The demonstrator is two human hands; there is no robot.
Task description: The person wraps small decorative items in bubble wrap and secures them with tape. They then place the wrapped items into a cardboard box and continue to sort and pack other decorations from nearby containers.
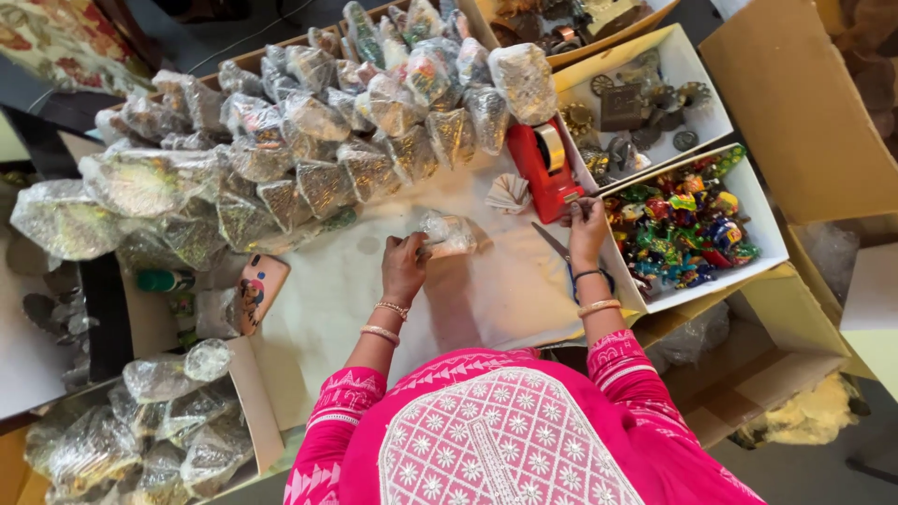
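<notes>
White cloth covers the work table (486, 299) in front of me, and nearly everything on it is pushed to the edges so the middle stays free for my hands. Along the far edge and spilling to the far left corner lies the big heap of bubble-wrapped, glittery cone-shaped bundles (318, 140); there are too many to count, well over twenty, stacked loosely where I can add to them without stretching. A second cardboard box of the same wrapped bundles (159, 430) sits at the near left corner, with perhaps eight or more showing.

At the right edge stand two white cardboard trays: the nearer one (762, 234) is full of small bright painted figurines, the farther one (706, 103) holds dull brass-coloured ornaments. Both are open-topped and within arm's reach. One red tape dispenser (547, 168) stands between the heap and the trays, beside a small folded fan of white paper (510, 194). One pair of scissors (557, 245) lies near the right edge. A single pink phone with a cartoon case (257, 290) rests at the left edge, out of the way.

My left hand (404, 266) has its fingers closed around one small bubble-wrapped bundle (449, 234) in the middle of the cloth, pinning the wrap so it does not spring open. My right hand (587, 229) reaches to the base of the dispenser, fingers bunched together at the tape's end; whether they actually grip tape I cannot tell.
</notes>
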